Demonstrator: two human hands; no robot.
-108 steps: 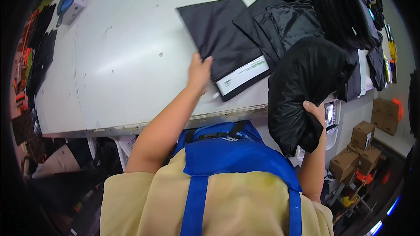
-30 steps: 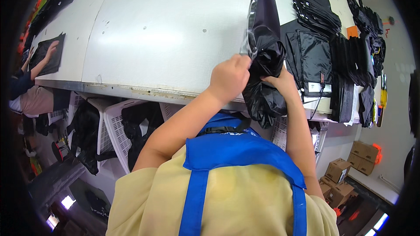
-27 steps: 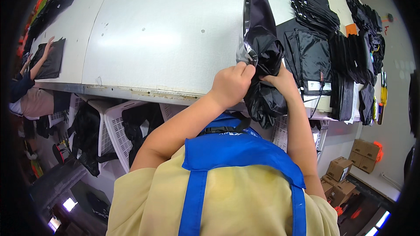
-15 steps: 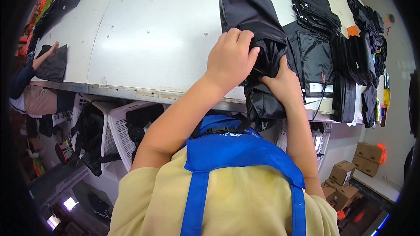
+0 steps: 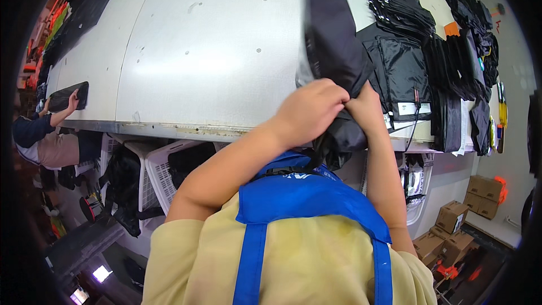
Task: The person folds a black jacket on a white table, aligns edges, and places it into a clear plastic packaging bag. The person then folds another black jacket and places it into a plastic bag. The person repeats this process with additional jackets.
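Observation:
A long piece of black fabric [image 5: 334,34] rises from my hands toward the far side of the white table, and its bunched lower end hangs over the near edge. My left hand [image 5: 317,106] is closed on the gathered fabric, knuckles up. Close against it on the right, my right hand [image 5: 366,106] also grips the fabric, its fingers partly hidden behind the folds. Just right of my hands lies a flat black bag [image 5: 404,68] with a white label and a dark cord.
Stacked black pieces [image 5: 398,3] and a hanging black pile [image 5: 451,79] line the table's right side. White crates [image 5: 164,172] stand below the table [image 5: 209,79]. At far left, a co-worker [image 5: 39,135] handles a black item. Cardboard boxes [image 5: 451,217] sit lower right.
My left hand has moved down and right, meeting my right hand. The fabric has narrowed and shifted right. The co-worker has raised the black item.

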